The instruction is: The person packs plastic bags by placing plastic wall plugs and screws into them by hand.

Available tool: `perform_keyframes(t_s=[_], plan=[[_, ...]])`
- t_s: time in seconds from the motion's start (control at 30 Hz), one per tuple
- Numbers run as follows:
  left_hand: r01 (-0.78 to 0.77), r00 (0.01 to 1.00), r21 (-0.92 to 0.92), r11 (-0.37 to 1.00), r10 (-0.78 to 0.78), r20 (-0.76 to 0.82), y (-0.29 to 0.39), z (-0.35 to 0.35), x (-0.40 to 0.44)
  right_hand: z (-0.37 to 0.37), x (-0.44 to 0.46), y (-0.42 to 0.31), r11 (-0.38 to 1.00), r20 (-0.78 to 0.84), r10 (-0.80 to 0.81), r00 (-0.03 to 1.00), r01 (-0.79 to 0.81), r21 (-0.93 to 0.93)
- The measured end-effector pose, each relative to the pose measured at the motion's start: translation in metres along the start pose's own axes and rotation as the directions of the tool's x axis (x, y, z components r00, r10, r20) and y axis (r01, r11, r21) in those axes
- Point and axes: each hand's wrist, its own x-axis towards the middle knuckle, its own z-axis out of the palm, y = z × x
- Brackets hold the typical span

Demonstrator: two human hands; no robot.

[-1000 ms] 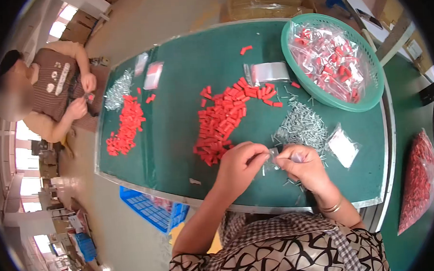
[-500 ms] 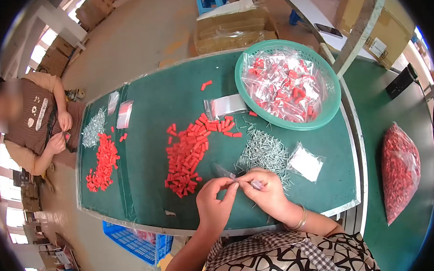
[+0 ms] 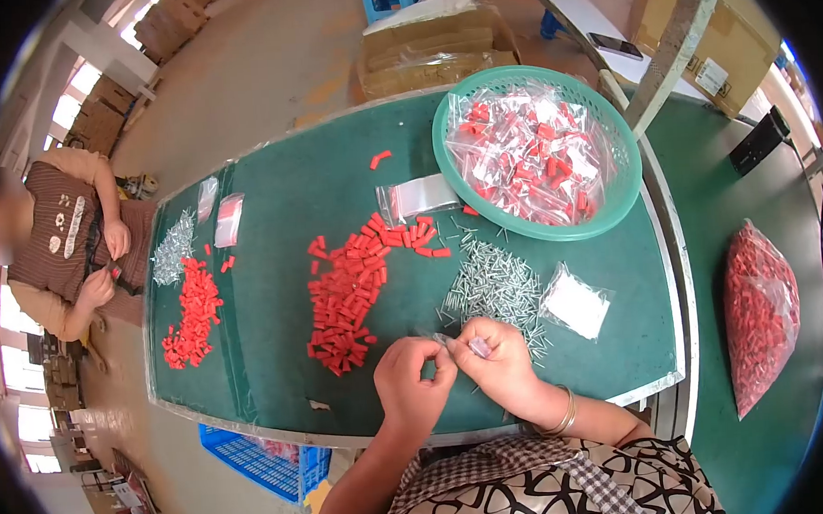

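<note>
My left hand and my right hand meet at the near side of the green table, fingertips pinched together on a small clear plastic bag. Part of the bag shows above the fingertips; a pale purplish bit shows in my right hand. What the bag holds is too small to tell. Just beyond my right hand lies a pile of silver screws. To the left of it spreads a heap of red plastic pieces. A flat clear packet with a white insert lies right of the screws.
A green basket of filled bags stands at the table's far right. A stack of empty bags lies beside it. At left, a co-worker sits by smaller piles. A sack of red pieces lies on the right surface.
The view has swung right and upward, so the table appears shifted left. My hands stay together at the bag; their fingers have changed position slightly.
</note>
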Motion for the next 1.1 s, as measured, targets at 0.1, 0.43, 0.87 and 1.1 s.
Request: perform_keyframes(t_s=[0.1,0.43,0.87,1.1], plan=[[0.023,0.999,0.013,1.0,-0.022,-0.03,-0.007,0.001,-0.001,-0.002,0.004,-0.001,0.985,-0.145,-0.127,0.981,0.107,-0.138],[0.334,0.941,-0.259,0.906,-0.302,0.154,-0.008,0.006,0.005,0.001,0.002,-0.001,0.856,-0.044,-0.446,0.894,0.412,-0.312],[0.173,0.969,-0.107,0.979,-0.15,0.194,0.001,-0.022,0.015,-0.022,0.015,-0.026,0.72,0.333,-0.397,0.856,0.515,-0.465],[0.166,0.96,-0.147,0.975,-0.125,0.251,0.002,-0.025,0.013,-0.018,0.013,-0.016,0.786,0.322,-0.416,0.851,0.514,-0.343]])
